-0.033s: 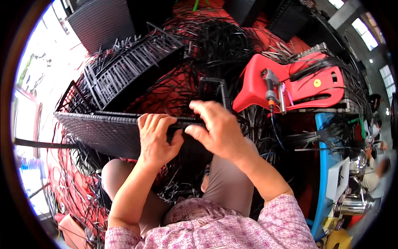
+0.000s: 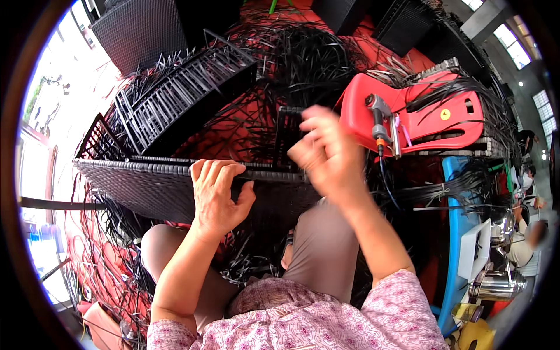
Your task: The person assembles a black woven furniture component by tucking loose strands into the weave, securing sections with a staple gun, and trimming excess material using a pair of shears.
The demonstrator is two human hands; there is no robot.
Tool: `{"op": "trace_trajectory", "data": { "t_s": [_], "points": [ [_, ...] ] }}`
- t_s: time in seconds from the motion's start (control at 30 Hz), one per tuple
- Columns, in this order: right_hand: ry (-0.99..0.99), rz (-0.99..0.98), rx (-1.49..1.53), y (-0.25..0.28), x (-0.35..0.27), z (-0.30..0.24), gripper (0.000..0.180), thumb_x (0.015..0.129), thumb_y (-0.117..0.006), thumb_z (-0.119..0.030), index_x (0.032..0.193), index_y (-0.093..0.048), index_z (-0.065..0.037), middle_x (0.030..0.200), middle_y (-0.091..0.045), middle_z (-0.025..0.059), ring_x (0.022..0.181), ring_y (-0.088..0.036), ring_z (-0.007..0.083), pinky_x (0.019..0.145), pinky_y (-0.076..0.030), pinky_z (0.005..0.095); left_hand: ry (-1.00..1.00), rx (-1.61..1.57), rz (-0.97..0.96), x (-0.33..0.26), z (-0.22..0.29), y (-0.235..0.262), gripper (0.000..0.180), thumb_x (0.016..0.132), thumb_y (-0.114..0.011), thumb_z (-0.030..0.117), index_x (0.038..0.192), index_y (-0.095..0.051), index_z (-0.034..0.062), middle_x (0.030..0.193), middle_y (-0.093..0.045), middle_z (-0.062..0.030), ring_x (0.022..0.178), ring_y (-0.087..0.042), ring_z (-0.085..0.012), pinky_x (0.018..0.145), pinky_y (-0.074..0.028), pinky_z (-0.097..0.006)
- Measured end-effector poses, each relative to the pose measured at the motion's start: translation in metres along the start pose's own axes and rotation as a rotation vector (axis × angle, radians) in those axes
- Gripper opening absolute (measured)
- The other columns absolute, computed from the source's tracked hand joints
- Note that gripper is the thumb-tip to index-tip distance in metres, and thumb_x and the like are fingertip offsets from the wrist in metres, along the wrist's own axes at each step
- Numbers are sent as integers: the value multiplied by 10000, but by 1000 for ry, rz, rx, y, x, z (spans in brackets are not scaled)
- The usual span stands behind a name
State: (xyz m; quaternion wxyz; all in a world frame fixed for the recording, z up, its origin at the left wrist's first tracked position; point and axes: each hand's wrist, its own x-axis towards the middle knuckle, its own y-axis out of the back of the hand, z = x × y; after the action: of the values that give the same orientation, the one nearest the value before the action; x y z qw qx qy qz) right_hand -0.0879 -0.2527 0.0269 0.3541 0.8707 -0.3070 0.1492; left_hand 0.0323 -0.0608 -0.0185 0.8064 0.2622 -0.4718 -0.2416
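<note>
Black wicker panel (image 2: 140,188): I log right hand (image 2: 331,156) drawn away, fingers parted, leaving left hand (image 2: 214,195) alone on its rim (image 2: 140,165), grip unclear.

The left hand (image 2: 219,189) rests on the black woven panel (image 2: 140,184), its fingers bent over the top edge — the thumb stands apart, angled upward, and whether it presses the near face is unclear. The left forearm (image 2: 181,277) slants up from below the panel. The right hand (image 2: 332,160) hangs blurred above the panel's right end, empty — thumb and fingers spread, its right forearm (image 2: 376,239) rising beyond that end.
</note>
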Motion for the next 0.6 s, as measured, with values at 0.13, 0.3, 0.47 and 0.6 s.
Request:
{"op": "trace_trajectory", "data": {
  "t_s": [0.13,0.3,0.47,0.6],
  "points": [
    [-250,362,-478,85,31,155,512,901,-760,-233,1300,-579,32,1099,-697,237,999,-693,341,931,-535,451,-18,-42,-7,8,5,-4,372,660,-790,73,1009,-666,48,986,-687,-103,944,-644,-305,933,-427,-443],
    [-686,-10,-1068,137,30,298,670,871,-775,-375,1312,-527,66,1259,-658,319,1178,-640,471,1011,-507,533,-17,-40,-25,9,-4,-4,370,652,-777,76,1007,-675,50,1002,-714,-72,924,-662,-277,937,-440,-431],
    [-902,-138,-1018,123,48,333,667,867,-790,-312,1337,-473,40,1274,-670,301,1208,-658,424,1035,-516,503,12,-18,-42,7,-9,1,387,633,-774,78,1007,-680,56,998,-715,-74,906,-661,-275,935,-440,-432],
    [-830,-11,-835,140,34,398,806,751,-836,-159,1416,-458,94,1252,-676,311,1181,-667,433,1007,-520,476,-4,-36,-34,11,-8,-5,392,657,-776,85,1026,-642,69,994,-671,-53,901,-627,-250,930,-414,-431]
  ]
}}
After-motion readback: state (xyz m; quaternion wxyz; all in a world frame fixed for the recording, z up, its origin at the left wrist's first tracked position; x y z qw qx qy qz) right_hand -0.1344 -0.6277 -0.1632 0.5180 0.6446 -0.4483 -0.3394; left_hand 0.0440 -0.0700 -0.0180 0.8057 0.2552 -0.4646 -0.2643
